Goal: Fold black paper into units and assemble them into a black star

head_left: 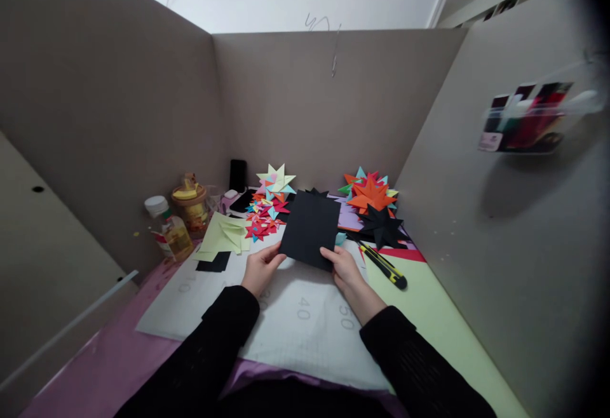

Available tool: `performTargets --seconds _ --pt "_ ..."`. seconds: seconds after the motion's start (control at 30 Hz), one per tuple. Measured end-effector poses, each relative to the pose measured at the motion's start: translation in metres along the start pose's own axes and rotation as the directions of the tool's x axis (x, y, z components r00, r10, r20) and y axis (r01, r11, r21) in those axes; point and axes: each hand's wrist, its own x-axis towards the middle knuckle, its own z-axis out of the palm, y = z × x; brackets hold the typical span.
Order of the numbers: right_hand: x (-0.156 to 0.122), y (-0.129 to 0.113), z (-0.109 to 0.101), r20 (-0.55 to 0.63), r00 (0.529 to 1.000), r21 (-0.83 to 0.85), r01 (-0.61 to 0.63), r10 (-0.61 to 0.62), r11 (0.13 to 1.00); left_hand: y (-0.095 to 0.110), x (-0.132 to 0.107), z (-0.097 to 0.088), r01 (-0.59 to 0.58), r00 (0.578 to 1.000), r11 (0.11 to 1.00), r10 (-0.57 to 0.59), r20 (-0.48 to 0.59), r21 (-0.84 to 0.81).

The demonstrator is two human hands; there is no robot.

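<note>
A black sheet of paper (pixel 309 230) is held up above the white printed mat (pixel 286 335), its far end tilted away from me. My left hand (pixel 262 268) pinches its near left corner between thumb and fingers. At the near right corner my right hand (pixel 347 270) grips the same sheet, thumb on top. Just right of that hand lies a black and yellow utility knife (pixel 384 265). Small black paper pieces (pixel 214 262) and pale green paper sheets (pixel 223 235) lie on the mat left of my left hand.
Folded paper stars stand in a colourful left pile (pixel 267 211) and a right pile with an orange star (pixel 370 194) and a black star (pixel 381 226). An oil-coloured bottle (pixel 172 230), a lidded jar (pixel 190 208) and a phone (pixel 237 175) stand left. Grey partitions (pixel 333 107) enclose the desk.
</note>
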Motion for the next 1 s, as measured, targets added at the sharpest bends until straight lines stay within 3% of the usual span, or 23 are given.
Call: performTargets --seconds 0.37,0.47,0.63,1.0 --pt "-0.002 -0.006 0.000 0.001 0.998 -0.064 0.061 -0.061 0.996 0.000 0.005 -0.006 0.163 0.986 0.960 -0.147 0.082 -0.227" --pt "-0.005 -0.009 0.001 0.042 0.997 -0.121 0.064 -0.060 0.991 0.005 0.003 -0.006 0.220 0.968 0.931 -0.171 0.185 -0.292" --pt "-0.015 -0.008 0.008 0.139 0.990 -0.216 0.049 -0.019 0.975 0.008 -0.002 0.000 0.346 0.900 0.870 -0.202 0.386 -0.351" --pt "-0.021 -0.010 0.013 0.166 0.986 -0.258 0.064 -0.021 0.964 0.002 -0.002 0.000 0.364 0.902 0.870 -0.239 0.359 -0.334"
